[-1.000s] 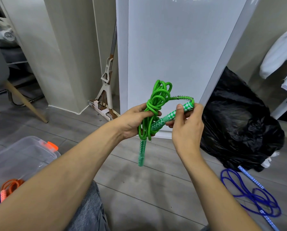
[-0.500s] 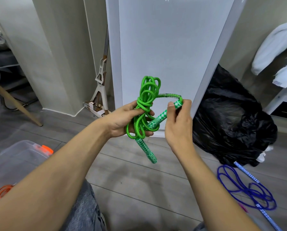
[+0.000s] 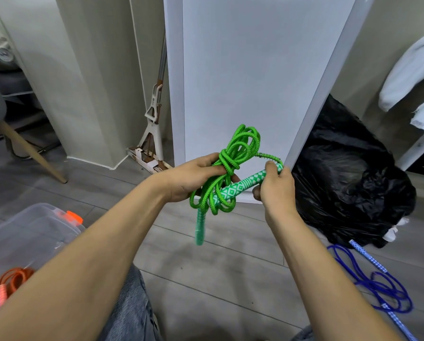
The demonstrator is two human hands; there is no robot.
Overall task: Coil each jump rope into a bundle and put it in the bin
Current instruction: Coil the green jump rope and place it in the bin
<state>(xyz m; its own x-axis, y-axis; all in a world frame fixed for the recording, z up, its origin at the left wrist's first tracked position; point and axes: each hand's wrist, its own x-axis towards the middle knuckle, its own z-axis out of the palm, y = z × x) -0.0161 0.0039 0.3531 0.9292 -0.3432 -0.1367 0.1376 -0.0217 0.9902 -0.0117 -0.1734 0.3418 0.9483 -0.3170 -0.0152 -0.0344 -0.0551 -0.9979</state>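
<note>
Left hand [image 3: 193, 178]: fingers curled around the coiled green jump rope [image 3: 238, 148], held mid-air at centre. Right hand [image 3: 276, 190]: thumb and fingers clamped on the patterned handle [image 3: 240, 190], at 3 o'clock of the coil. Second handle [image 3: 200, 227] hangs at 6 o'clock below the coil. Clear bin [image 3: 33, 230] sits at 8 o'clock, orange rope [image 3: 14, 279] near it. Blue jump rope [image 3: 368, 286] lies loose on the floor at 4 o'clock

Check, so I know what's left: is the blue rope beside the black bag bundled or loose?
Loose: the blue rope sprawls in open loops on the floor.
</note>
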